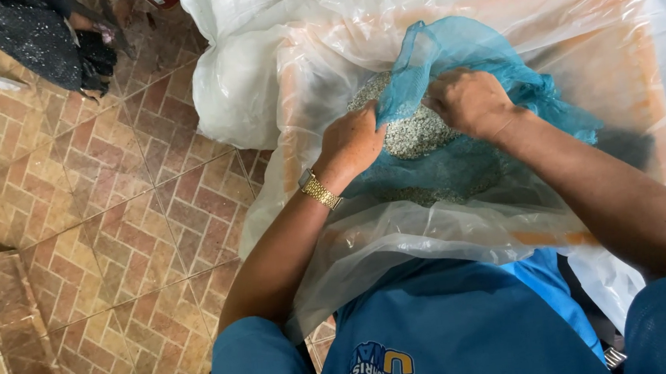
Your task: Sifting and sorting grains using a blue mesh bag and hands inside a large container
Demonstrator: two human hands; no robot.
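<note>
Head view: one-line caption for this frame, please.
Both hands, left and right, grip a blue mesh bag of pale grains.

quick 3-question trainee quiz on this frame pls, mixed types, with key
1. True or false: both hands grip the blue mesh bag.
2. What fills the mesh bag? A) grey granules B) red beads C) water
3. Which wrist wears the gold watch?

Key
1. True: the left hand pinches the mesh at its left edge and the right hand bunches it on top.
2. A: the grey granules show through the mesh, over the clear plastic sheet.
3. The left.
</note>
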